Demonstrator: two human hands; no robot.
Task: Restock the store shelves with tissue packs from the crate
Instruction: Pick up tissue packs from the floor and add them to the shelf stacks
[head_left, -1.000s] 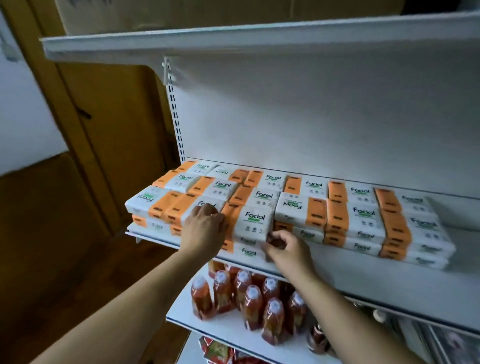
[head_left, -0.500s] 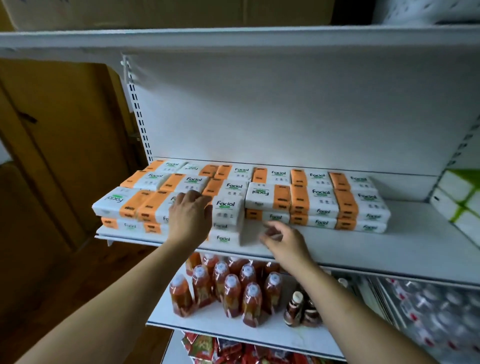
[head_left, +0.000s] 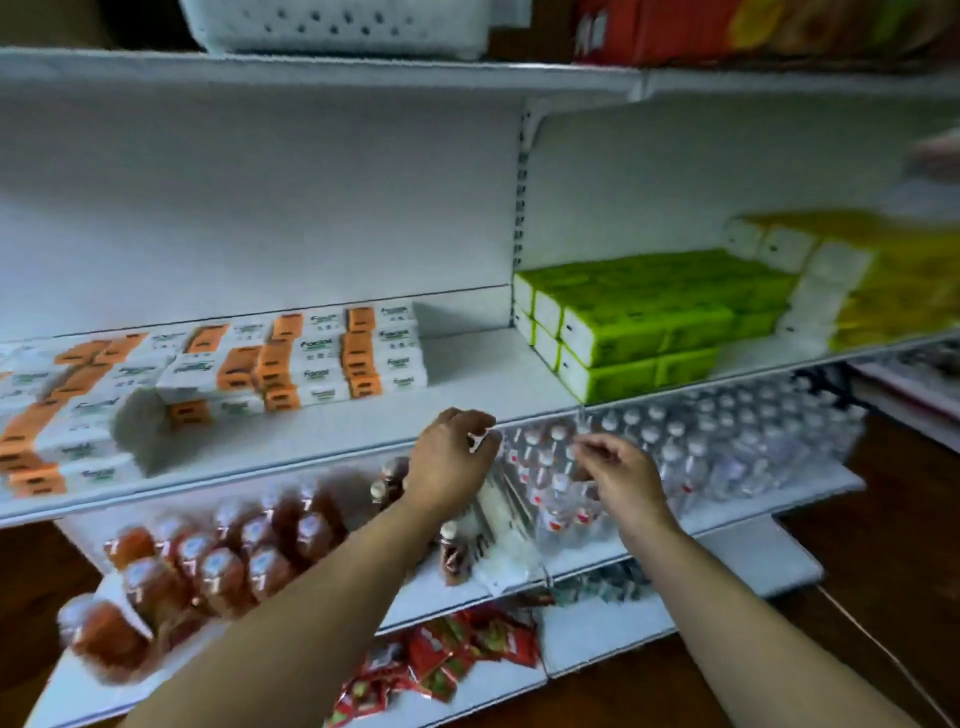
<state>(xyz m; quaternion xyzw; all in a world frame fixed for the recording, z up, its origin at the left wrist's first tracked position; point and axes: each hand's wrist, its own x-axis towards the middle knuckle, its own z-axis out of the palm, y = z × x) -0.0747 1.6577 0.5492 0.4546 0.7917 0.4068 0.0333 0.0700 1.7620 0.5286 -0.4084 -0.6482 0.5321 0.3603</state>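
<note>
Head view: both hands hang before the front edge of the middle shelf (head_left: 467, 364), near centre. The left hand (head_left: 451, 460) has its grip loosely curled and empty. The right hand (head_left: 623, 480), just beside it at 3 o'clock, likewise holds nothing. Orange-and-white tissue packs (head_left: 291, 364) lie stacked on the shelf at 9 o'clock, green packs (head_left: 639, 322) at 2 o'clock. Below, water bottles (head_left: 737, 441) stand behind the right hand, brown bottles (head_left: 208, 561) at 7 o'clock, red sachets (head_left: 441, 654) at 6 o'clock.
</note>
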